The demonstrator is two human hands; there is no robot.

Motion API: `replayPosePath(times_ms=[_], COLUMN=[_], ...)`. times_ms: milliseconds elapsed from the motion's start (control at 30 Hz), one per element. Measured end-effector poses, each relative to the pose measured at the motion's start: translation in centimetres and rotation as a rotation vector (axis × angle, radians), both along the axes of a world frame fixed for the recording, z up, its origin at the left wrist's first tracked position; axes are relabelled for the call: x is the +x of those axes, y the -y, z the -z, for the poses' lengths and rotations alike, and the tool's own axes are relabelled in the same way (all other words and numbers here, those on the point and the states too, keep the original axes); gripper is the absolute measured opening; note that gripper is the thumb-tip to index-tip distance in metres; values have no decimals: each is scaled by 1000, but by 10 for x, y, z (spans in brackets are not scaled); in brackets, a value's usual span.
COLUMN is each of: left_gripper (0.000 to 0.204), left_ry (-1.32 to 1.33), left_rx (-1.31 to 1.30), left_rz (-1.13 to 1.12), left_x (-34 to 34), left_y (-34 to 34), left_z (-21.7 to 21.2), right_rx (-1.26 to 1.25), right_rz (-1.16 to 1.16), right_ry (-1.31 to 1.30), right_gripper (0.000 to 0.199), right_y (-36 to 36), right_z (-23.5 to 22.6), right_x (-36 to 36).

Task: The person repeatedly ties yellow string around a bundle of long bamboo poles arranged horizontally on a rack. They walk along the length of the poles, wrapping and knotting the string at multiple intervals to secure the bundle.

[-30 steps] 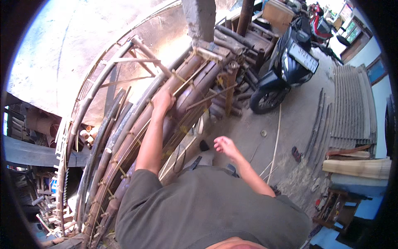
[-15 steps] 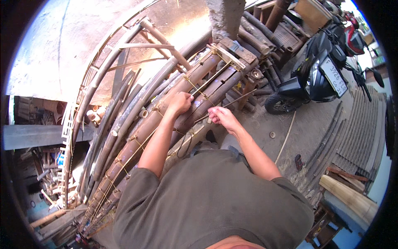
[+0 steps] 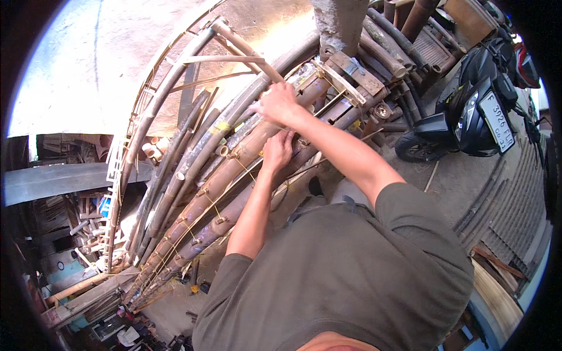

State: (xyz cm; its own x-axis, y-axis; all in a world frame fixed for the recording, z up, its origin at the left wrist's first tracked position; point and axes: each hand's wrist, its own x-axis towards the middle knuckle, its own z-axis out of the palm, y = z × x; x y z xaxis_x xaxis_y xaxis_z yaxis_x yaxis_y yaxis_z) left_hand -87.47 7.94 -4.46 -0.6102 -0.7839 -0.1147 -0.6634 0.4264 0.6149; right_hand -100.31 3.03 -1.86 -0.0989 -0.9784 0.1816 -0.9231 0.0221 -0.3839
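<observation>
From my end, I cannot tell whether anything thin sits between the fingers of the bare left hand [image 3: 277, 150]; the bare right hand [image 3: 277, 105] is slightly blurred, its fingertips indistinct. The right forearm [image 3: 348, 149] hides a stretch of the long purplish-brown bamboo pole [image 3: 235, 207]. The upper edge cuts off the rough grey concrete pillar [image 3: 336, 26], the lower edge the dark olive shirt [image 3: 333, 269]. Lower left, mixed dark clutter [image 3: 129, 336] is too small for me to sort.

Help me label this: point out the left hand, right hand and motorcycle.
Left hand [image 3: 277, 153]: head view, back of the hand.
Right hand [image 3: 277, 105]: head view, back of the hand.
Motorcycle [image 3: 468, 119]: head view, dark front bodywork.
</observation>
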Motion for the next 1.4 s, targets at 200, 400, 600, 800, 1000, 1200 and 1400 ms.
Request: replayPosePath(times_ms=[200,400,600,800,1000,1200,1400], left_gripper=[32,27,23,25,34,26,20], left_ry=[-29,-84,-811,308,308,-14,-37], left_rx=[-20,41,293,-147,-172,-30,-58], left_rz=[6,-138,-310,-146,-64,-141,-153], left_x=[11,-5,-43,-53,-131,-179,-188], left_y=[4,-6,98,169,81,-18,-25], left_z=[18,-3,-27,47,-48,12,12], right_rx=[301,327,298,40,241,-567,-336], right_rz=[-231,-461,-464,-490,498,1032,64], right_ry=[1385,439,524,723,1174,2475,1257], right_gripper=[45,40,38,25,19,18,30], right_y=[0,-185,-194,-203,-222,-201,-125], right_z=[-11,37,27,16,131,24,-57], right_x=[-22,-12,-4,-28,-113,-133,-109])
